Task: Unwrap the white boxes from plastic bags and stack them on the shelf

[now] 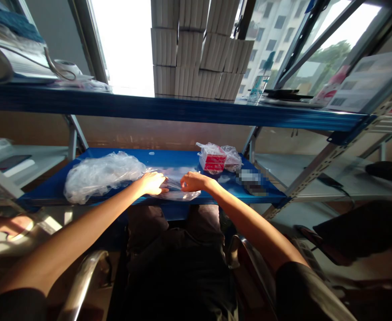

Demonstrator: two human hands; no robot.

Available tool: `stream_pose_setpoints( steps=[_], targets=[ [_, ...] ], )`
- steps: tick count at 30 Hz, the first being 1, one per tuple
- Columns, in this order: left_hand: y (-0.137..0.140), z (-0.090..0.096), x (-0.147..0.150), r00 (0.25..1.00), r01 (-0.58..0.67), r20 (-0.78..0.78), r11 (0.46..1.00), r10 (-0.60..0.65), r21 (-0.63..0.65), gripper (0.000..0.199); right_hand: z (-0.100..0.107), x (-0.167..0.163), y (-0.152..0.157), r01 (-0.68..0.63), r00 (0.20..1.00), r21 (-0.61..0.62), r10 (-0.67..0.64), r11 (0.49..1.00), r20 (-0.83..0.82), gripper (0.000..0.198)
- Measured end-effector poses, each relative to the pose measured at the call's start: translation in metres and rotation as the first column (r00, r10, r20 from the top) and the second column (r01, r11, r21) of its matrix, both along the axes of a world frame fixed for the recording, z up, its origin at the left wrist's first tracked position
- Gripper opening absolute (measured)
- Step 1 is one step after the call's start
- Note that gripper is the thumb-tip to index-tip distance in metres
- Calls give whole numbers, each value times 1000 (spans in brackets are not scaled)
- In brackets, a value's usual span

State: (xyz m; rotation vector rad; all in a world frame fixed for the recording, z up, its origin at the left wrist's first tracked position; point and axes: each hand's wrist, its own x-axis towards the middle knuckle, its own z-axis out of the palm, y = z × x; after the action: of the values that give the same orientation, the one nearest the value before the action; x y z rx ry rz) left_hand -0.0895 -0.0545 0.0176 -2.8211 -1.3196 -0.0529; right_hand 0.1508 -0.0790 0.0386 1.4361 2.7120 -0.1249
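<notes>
A clear plastic bag (pixel 179 195) lies near the front edge of the blue shelf (pixel 142 154), stretched out between my two hands. My left hand (pixel 153 183) rests on its left end, fingers bent down and closed on the film. At the other end my right hand (pixel 192 181) is curled with fingertips pinched together on the plastic. Just left of my left hand is a big crumpled heap of clear plastic bags (pixel 102 175). Beyond my right hand stands a red-and-white box (pixel 215 161) inside clear plastic wrapping.
A blurred-out item (pixel 252 182) lies at the shelf's right end. Above runs a blue shelf beam (pixel 182 113), with stacked grey-white boxes (pixel 199 53) on it. Metal chair armrests (pixel 84 281) flank my lap. Another person's hand (pixel 17 225) shows at far left.
</notes>
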Motion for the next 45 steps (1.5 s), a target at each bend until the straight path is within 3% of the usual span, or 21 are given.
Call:
stream_pose_setpoints(
  steps=[3, 9, 14, 18, 21, 25, 30, 33, 37, 41, 45],
  targets=[
    [-2, 4, -1, 995, 4, -104, 1000, -5, -15, 58, 4, 7, 6, -36, 999, -51, 34, 998, -31, 16],
    [-14, 7, -1, 991, 122, -65, 990, -117, 71, 57, 12, 17, 1, -96, 985, 126, 112, 987, -133, 43],
    [-22, 1, -6, 980, 191, -55, 981, -189, 26, 67, -4, 28, 1, -76, 991, 29, 78, 997, -105, 80],
    [-18, -5, -12, 993, 117, -5, 991, -118, -59, 65, -22, 37, 6, -85, 990, -40, 79, 996, -117, 95],
    [-8, -8, -12, 994, 97, 56, 991, -92, -94, 62, -26, 40, 12, -85, 991, -48, 79, 995, -107, 90],
    [9, -10, -8, 995, 59, 90, 993, -50, -102, 54, -20, 40, 23, -37, 996, -11, 36, 999, -82, 68],
    [11, -6, -6, 987, 58, 148, 998, -55, -14, 46, -10, 40, 24, -37, 991, 28, 41, 999, -127, 57],
    [0, 11, -4, 978, 132, 146, 984, -148, 118, 40, 3, 36, 15, -71, 967, 89, 91, 993, -237, 47],
    [-18, 49, 6, 941, 243, 168, 932, -294, 267, 26, 34, 21, -5, -48, 893, 216, 139, 975, -428, 32],
    [-43, 96, 17, 902, 198, 269, 876, -338, 440, 26, 72, 4, -31, -43, 776, 320, 233, 946, -586, 22],
    [-70, 151, 16, 843, 110, 389, 827, -372, 552, 27, 114, -9, -60, -8, 635, 507, 396, 862, -663, 17]
  ],
)
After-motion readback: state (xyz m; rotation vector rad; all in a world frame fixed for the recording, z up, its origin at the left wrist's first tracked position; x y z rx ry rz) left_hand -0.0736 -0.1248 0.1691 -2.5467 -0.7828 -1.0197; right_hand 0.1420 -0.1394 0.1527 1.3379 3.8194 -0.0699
